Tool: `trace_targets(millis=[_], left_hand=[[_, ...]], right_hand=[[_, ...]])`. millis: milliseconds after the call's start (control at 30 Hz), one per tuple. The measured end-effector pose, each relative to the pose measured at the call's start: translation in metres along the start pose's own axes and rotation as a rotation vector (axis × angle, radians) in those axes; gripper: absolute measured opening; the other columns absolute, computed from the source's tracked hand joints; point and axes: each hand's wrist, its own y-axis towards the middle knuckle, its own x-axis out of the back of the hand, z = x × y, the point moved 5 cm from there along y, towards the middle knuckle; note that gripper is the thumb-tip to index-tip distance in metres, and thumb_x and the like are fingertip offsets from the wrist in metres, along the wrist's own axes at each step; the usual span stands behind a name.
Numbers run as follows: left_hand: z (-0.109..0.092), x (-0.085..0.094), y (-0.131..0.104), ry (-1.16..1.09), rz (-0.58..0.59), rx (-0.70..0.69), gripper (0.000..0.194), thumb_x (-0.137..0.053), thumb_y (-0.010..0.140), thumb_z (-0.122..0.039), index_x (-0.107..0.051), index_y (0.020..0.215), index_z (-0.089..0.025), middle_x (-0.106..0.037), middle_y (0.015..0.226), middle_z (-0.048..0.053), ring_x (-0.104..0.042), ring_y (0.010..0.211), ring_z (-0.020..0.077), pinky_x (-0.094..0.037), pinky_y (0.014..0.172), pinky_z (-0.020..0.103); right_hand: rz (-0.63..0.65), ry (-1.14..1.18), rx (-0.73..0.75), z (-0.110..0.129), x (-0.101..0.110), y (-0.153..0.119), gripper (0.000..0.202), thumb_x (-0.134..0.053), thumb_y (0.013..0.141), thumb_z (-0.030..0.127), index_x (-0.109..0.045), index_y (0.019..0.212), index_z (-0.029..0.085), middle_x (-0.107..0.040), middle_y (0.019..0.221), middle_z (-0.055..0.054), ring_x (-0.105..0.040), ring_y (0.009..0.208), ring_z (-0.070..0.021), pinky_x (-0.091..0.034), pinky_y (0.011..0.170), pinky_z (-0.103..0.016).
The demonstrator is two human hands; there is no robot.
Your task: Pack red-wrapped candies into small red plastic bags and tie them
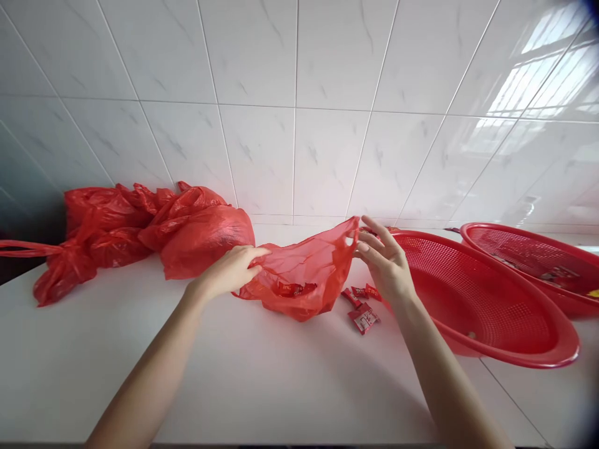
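A thin red plastic bag [299, 265] is stretched between my two hands above the white counter, its mouth partly spread. Small red wrapped packets [292, 289] show inside its lower part. My left hand [236, 268] pinches the bag's left edge, thumb and fingers on the film. At the other end, my right hand [386, 259] grips the raised upper corner by the handle hole, with its index finger lifted. Close to that hand, several small red packets [365, 318] lie loose on the counter beside the bag.
Several filled red plastic bags [206, 234] are heaped against the tiled wall on the left, one knotted bag [65, 274] in front. To the right stands a large red perforated basket [486, 299] with a small pale bit inside. A second red basket [528, 259] behind holds packets.
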Motion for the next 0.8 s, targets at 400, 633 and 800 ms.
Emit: trace_targets(millis=[400,633,800], left_hand=[[-0.042,0.038,0.002,-0.013,-0.128,-0.102,0.049,-0.059,0.083,-0.027,-0.062,0.131,-0.034,-0.063,0.135,0.001,-0.056,0.126,0.0293,-0.048,0.103,0.042],[-0.043,0.050,-0.003,-0.032,-0.194,-0.064,0.046,-0.061,0.083,-0.026,-0.064,0.129,-0.032,-0.066,0.129,0.002,-0.064,0.115,0.0292,-0.052,0.098,0.044],[-0.048,0.068,-0.008,-0.219,-0.502,-0.108,0.031,-0.066,0.083,-0.027,-0.072,0.113,-0.028,-0.069,0.121,0.004,-0.065,0.112,0.0263,-0.053,0.099,0.044]], right_hand=[[0.518,-0.980,-0.133,0.017,-0.025,-0.006,0.102,-0.084,0.064,0.042,-0.033,0.152,0.040,-0.038,0.155,-0.011,-0.046,0.134,-0.0409,-0.050,0.095,-0.054],[0.546,-1.009,-0.287,0.008,-0.029,0.003,0.091,-0.056,0.069,0.000,-0.038,0.150,0.037,-0.073,0.092,-0.007,-0.066,0.057,-0.0161,-0.045,0.040,-0.022],[0.210,-0.591,-0.121,0.042,-0.028,0.029,0.051,-0.063,0.078,0.017,-0.058,0.128,0.025,-0.069,0.108,-0.009,-0.071,0.075,-0.0185,-0.061,0.057,-0.029]])
